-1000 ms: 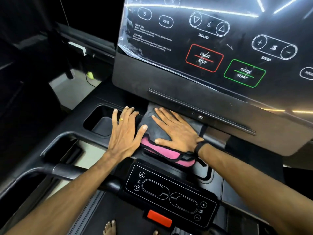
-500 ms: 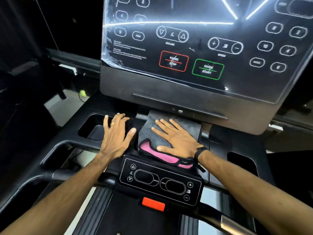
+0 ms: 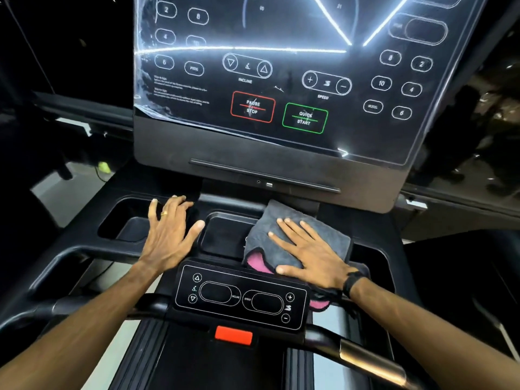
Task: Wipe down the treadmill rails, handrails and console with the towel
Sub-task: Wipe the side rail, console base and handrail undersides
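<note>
A grey towel (image 3: 323, 233) with a pink underside lies on the black tray ledge below the treadmill console (image 3: 281, 80). My right hand (image 3: 306, 253) presses flat on the towel, fingers straight and spread. My left hand (image 3: 168, 235) rests flat on the ledge between the left cup recess (image 3: 126, 220) and the middle tray recess (image 3: 222, 235), holding nothing. A small control panel (image 3: 239, 296) with a red stop tab (image 3: 233, 335) sits just below both hands. The handrail (image 3: 371, 358) runs across the bottom right.
The console's glossy screen carries a peeling protective film (image 3: 146, 108) at its left edge. The treadmill belt (image 3: 211, 367) lies below the panel. A small yellow-green object (image 3: 104, 166) sits on the floor at the left. Dark surroundings flank the machine.
My right hand has slid the towel to the right, uncovering the middle tray recess. My left hand stays flat on the ledge. The camera view has tilted up and shifted right.
</note>
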Demonstrator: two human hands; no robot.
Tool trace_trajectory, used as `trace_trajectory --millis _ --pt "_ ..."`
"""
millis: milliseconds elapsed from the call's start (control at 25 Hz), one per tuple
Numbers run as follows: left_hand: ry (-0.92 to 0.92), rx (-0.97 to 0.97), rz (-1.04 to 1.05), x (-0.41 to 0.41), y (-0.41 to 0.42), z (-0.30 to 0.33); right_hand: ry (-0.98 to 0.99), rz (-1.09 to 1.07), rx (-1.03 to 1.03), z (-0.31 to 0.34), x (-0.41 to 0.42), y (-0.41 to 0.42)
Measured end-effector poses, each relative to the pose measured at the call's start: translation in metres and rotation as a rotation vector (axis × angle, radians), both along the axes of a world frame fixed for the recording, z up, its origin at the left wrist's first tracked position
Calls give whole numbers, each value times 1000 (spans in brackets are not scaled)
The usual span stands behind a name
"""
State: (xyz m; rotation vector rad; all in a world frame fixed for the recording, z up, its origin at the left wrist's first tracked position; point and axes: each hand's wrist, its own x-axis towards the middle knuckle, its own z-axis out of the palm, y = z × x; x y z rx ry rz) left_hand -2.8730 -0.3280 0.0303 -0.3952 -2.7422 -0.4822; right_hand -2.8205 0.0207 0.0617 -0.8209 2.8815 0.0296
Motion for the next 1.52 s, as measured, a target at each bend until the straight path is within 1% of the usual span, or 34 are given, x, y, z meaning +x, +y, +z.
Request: trace_trajectory --millis 80,280,600,760,960,1160,1240,1400,1520 --pt "1 14 12 -1 2 0 2 23 32 2 2 -5" --pt "0 64 44 -1 4 2 86 187 137 -5 -12 -26" --pt "-20 103 64 -4 5 2 26 305 47 -6 -40 -83" --pt "-21 208 83 -7 2 0 32 338 11 -10 -55 -116" --pt "-17 328 115 -12 -1 -5 2 387 19 -10 -72 -149" --pt "-5 457 180 -12 -4 -4 -43 345 -6 -1 -73 -171" --pt "21 504 191 -8 -7 2 -43 336 17 0 -67 -175" --pt "133 548 227 -5 -43 18 -59 365 56 5 -65 -192" --pt "194 601 339 -4 -99 22 -46 422 58 3 -73 -231"
